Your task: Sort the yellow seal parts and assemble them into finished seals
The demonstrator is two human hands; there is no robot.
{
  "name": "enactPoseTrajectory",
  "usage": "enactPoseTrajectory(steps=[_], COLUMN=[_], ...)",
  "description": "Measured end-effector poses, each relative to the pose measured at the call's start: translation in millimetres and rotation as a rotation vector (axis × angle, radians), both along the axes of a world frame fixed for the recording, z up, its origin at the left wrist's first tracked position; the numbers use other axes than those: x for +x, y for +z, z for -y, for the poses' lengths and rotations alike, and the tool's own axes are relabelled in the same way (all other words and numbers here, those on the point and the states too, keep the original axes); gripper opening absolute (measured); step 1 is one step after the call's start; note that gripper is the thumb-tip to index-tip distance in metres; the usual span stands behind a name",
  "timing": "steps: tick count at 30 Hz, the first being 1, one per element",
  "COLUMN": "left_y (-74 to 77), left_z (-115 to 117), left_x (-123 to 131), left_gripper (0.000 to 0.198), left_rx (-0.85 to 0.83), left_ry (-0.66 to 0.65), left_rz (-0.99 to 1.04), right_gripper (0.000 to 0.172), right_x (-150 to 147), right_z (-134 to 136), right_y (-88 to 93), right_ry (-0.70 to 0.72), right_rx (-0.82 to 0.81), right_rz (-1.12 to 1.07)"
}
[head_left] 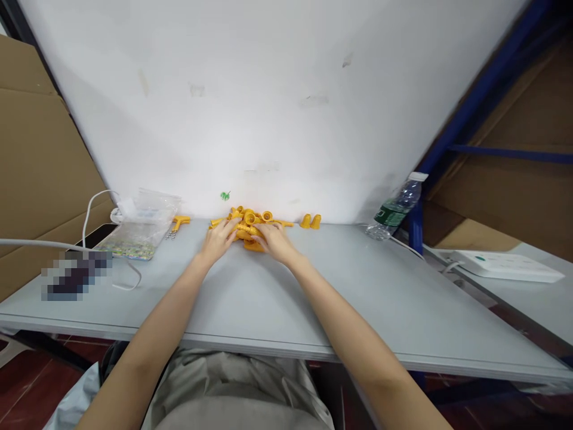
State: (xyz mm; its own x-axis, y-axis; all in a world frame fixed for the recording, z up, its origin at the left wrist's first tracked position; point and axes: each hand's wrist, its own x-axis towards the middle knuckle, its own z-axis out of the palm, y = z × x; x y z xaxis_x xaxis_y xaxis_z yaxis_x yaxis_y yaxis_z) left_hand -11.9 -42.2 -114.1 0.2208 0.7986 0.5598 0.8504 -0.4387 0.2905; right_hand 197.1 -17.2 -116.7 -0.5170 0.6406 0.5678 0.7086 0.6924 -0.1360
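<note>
A pile of small yellow plastic parts (249, 218) lies at the far edge of the grey table (277, 298), against the white wall. My left hand (220, 237) rests on the pile's left side with fingers spread over the parts. My right hand (274, 239) lies on the pile's near right side, fingers stretched over a yellow part. Neither hand visibly grips one piece. Two loose yellow cone parts (310, 221) stand apart to the right. One yellow T-shaped part (181, 221) lies to the left.
A clear plastic bag of tiny pieces (142, 230) and a white cable (96, 206) lie at the left, beside a phone (95, 236). A water bottle (396, 206) leans at the right. A white power strip (505, 266) sits on the neighbouring table.
</note>
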Motion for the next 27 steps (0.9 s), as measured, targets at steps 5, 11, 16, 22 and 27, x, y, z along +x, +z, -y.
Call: enactPoseTrajectory(steps=[5, 11, 16, 22, 27], left_y=[-3.1, 3.0, 7.3, 6.7, 5.3], left_z=[-2.3, -1.6, 0.7, 0.7, -2.4], left_x=[5.8, 12.0, 9.0, 5.0, 6.8], left_gripper=[0.037, 0.034, 0.034, 0.033, 0.031], left_rx=[-0.087, -0.174, -0.172, -0.172, -0.177], left_ry=[0.032, 0.074, 0.115, 0.124, 0.100], left_rz=[0.029, 0.085, 0.042, -0.002, 0.070], right_gripper=[0.020, 0.027, 0.022, 0.021, 0.023], right_x=[-1.7, -5.0, -0.3, -0.4, -5.1], right_z=[4.2, 1.6, -1.0, 1.6, 6.5], right_y=[0.6, -3.8, -6.0, -3.2, 2.6], right_ry=[-0.126, -0.200, -0.104, -0.073, -0.163], right_rx=[0.117, 0.221, 0.178, 0.143, 0.243], right_rz=[0.099, 0.083, 0.118, 0.151, 0.125])
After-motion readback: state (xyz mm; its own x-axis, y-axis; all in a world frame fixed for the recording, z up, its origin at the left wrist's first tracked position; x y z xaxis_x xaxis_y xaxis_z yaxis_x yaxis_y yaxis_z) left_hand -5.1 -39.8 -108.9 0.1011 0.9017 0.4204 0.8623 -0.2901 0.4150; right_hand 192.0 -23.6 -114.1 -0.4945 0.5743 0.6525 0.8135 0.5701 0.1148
